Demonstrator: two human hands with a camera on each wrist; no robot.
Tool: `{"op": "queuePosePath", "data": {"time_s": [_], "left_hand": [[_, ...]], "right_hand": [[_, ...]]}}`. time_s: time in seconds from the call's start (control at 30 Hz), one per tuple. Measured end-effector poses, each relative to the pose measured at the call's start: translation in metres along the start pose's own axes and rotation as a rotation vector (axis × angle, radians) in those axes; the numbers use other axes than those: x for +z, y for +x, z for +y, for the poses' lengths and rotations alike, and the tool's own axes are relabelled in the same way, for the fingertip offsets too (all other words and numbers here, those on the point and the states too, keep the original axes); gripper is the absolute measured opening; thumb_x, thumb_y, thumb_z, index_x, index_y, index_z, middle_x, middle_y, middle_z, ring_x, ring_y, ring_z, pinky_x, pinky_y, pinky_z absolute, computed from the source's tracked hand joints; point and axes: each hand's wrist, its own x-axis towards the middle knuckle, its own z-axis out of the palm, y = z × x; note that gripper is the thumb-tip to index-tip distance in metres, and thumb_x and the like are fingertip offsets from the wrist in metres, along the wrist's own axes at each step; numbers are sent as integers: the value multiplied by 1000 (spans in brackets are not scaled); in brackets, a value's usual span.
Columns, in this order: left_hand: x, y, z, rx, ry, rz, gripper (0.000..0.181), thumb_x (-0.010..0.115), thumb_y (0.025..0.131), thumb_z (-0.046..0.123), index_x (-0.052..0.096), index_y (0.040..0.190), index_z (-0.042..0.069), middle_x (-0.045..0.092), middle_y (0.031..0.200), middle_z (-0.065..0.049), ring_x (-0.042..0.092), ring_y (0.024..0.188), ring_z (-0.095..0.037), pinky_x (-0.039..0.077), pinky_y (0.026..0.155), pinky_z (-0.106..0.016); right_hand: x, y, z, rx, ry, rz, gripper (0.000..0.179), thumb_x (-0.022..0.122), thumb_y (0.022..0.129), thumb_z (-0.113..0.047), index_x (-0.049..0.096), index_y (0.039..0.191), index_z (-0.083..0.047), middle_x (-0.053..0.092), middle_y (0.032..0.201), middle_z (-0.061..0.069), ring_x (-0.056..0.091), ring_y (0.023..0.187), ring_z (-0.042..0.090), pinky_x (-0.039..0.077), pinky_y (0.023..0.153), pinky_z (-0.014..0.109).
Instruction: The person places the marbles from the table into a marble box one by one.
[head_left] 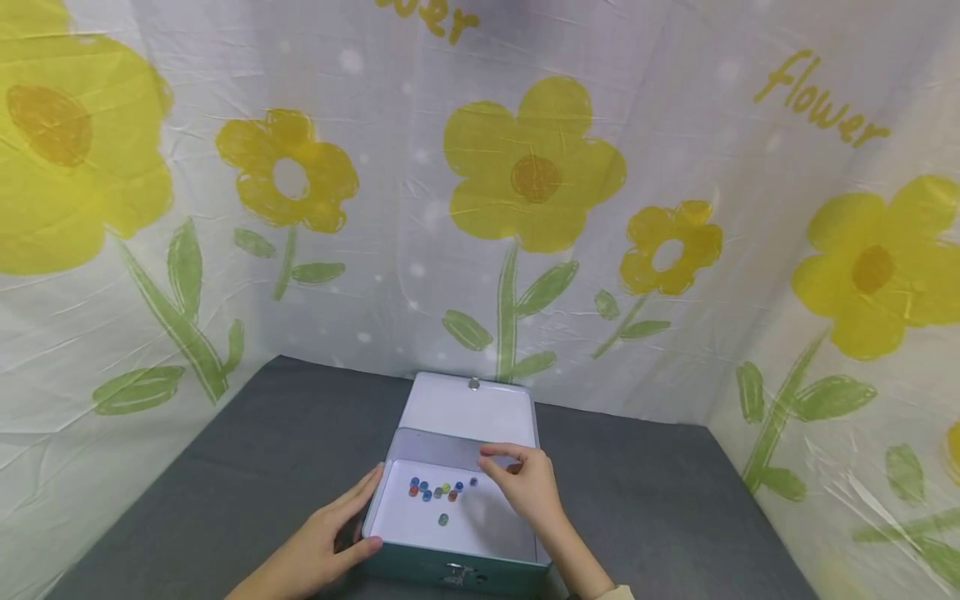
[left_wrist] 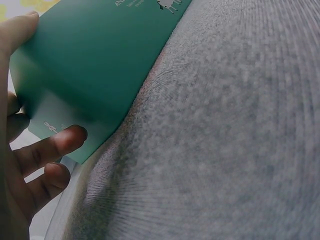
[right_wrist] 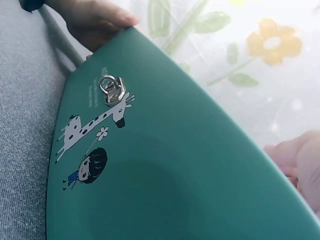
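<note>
A green tin box (head_left: 431, 560) with a white inside stands with its lid (head_left: 468, 408) tipped back. Several coloured glass marbles lie on its white floor, most in a cluster, with a green marble (head_left: 443, 519) nearer the front. My left hand (head_left: 326, 529) holds the box's front left corner, thumb at the front rim and fingers along the left wall. In the left wrist view, two fingertips (left_wrist: 72, 137) show by the green wall. Over the box's right side, my right hand (head_left: 525, 483) pinches a small reddish marble, mostly hidden by thumb and index finger. A blue marble (head_left: 474, 482) is below.
The box stands on a dark grey cloth-covered table (head_left: 247, 450). A white curtain (head_left: 405, 317) printed with yellow flowers hangs behind and at both sides. A metal clasp (right_wrist: 111, 90) sticks out from the box's front, above a giraffe picture.
</note>
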Motion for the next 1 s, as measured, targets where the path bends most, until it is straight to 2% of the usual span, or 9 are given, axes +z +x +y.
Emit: {"op": "queuePosePath", "data": {"time_s": [0.1,0.2,0.3,0.37,0.43,0.53,0.73,0.93,1.0], "left_hand": [[0,-1,0,-2,8,-3,84,81,95,30,39,165,9,42,166,-18,40,149,-13,48,111,-31],[0,-1,1,0,1,-10,84,81,95,30,39,164,8,42,166,-19,39,149,-12,48,111,-31],[1,-2,1,0,-12,-17,83,80,96,28,38,165,8,41,166,-20,37,150,-10,46,113,-28],[1,-1,0,1,-11,-12,84,80,96,28,38,165,9,41,166,-20,36,150,-10,45,113,-28],[1,-1,0,0,-9,-11,84,80,96,28,37,166,11,40,167,-18,36,150,-10,45,113,-27],[2,-1,0,-2,1,-4,85,81,95,29,37,166,12,39,168,-14,36,150,-11,45,113,-28],[2,-1,1,11,-16,-16,86,81,96,28,35,167,12,39,168,-17,35,151,-9,42,114,-24],[-1,-1,3,-10,-8,-25,85,80,96,29,35,166,11,39,168,-18,35,151,-11,46,113,-30],[-1,-1,4,-26,-1,-23,85,80,96,30,36,166,12,40,167,-18,36,150,-15,48,112,-34]], "right_hand": [[0,-1,-1,17,11,6,21,83,93,-17,83,112,-7,59,53,9,26,40,0,24,41,17],[1,-2,0,21,8,9,22,84,93,-18,83,112,-8,54,51,1,26,39,-1,24,41,17],[0,-2,0,21,20,15,21,84,93,-19,84,111,-7,66,60,10,27,39,-2,24,42,17],[-1,-2,-1,15,29,27,20,85,92,-19,84,109,-8,75,74,14,28,40,-2,25,43,18],[-2,-2,-2,16,49,41,18,85,92,-19,84,107,-9,79,89,14,30,40,-2,27,44,18],[-6,-2,-4,30,109,66,15,85,92,-19,85,104,-10,80,95,7,36,42,1,30,45,19],[-16,-7,-3,87,269,122,16,82,94,-16,83,106,-4,68,78,2,37,45,7,30,46,22],[-31,-14,6,91,282,226,17,83,94,-17,82,103,-2,62,68,4,37,46,7,30,45,20],[-38,-16,13,86,279,266,17,82,95,-15,82,103,-1,66,71,4,39,46,7,30,46,20]]}}
